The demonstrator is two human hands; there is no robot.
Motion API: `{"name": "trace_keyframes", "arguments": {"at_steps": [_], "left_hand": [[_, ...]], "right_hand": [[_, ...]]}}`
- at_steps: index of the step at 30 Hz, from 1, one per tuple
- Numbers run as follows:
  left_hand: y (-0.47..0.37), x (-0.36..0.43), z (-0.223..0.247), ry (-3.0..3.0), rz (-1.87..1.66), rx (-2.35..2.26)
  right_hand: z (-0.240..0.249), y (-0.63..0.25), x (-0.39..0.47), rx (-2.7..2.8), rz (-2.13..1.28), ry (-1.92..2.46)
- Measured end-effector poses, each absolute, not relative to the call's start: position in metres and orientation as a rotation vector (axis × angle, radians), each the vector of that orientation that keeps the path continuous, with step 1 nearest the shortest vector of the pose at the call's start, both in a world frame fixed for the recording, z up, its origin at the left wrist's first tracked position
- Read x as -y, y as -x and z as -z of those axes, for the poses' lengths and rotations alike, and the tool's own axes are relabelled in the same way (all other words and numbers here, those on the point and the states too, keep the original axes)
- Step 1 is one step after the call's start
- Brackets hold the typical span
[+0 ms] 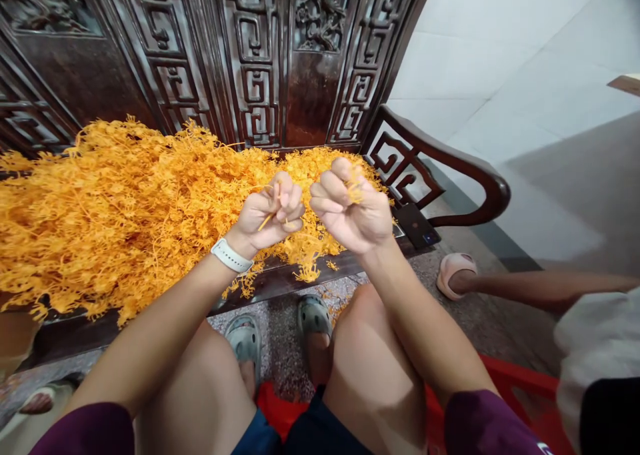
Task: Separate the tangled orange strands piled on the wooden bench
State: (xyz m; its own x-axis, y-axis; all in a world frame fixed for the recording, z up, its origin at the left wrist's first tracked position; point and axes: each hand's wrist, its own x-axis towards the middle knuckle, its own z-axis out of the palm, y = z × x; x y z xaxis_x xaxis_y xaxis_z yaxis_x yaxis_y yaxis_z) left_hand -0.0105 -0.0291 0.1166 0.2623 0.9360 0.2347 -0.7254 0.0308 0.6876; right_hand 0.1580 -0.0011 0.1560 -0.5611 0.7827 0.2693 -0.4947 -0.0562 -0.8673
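Note:
A large heap of orange plastic sprigs [140, 208] with thin stems and frilly tips covers the bench seat. Above its front right part, both hands are raised close together. My left hand [273, 215], with a pale watch strap on the wrist, is closed on a thin orange plastic stem [267, 221]. Beside it, my right hand [353, 208] is curled shut around a small orange plastic sprig [356, 185], whose frilly tip pokes out between the fingers. Most of what each fist holds is hidden by the fingers.
The dark carved wooden bench has a tall back [313, 101] and a curved armrest [480, 181] on the right. A dark phone-like slab [416, 225] lies at the seat's right end. Another person's leg [530, 289] reaches in from the right. Red plastic [520, 388] shows beneath me.

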Motion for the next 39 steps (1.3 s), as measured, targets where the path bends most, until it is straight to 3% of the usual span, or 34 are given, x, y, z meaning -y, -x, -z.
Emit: {"name": "trace_keyframes", "arguments": {"at_steps": [6, 11, 14, 24, 39], "left_hand": [[0.009, 0.015, -0.121, -0.558, -1.416, -0.521], [0.011, 0.012, -0.116, -0.512, -1.437, -0.51], [0.01, 0.014, -0.115, -0.45, -1.406, -0.453], [0.017, 0.003, -0.118, -0.374, -1.598, -0.483], [0.003, -0.002, -0.083, -1.125, -1.455, -0.942]], "right_hand": [[-0.166, -0.171, -0.013, 1.228, -1.594, 0.605], [-0.122, -0.188, -0.075, 0.746, -1.63, 0.967], [-0.102, -0.194, -0.091, 0.768, -1.626, 1.118], [-0.11, -0.17, -0.046, 2.13, -1.427, 0.572], [-0.113, -0.158, -0.05, 1.464, -1.259, 0.844]]}}
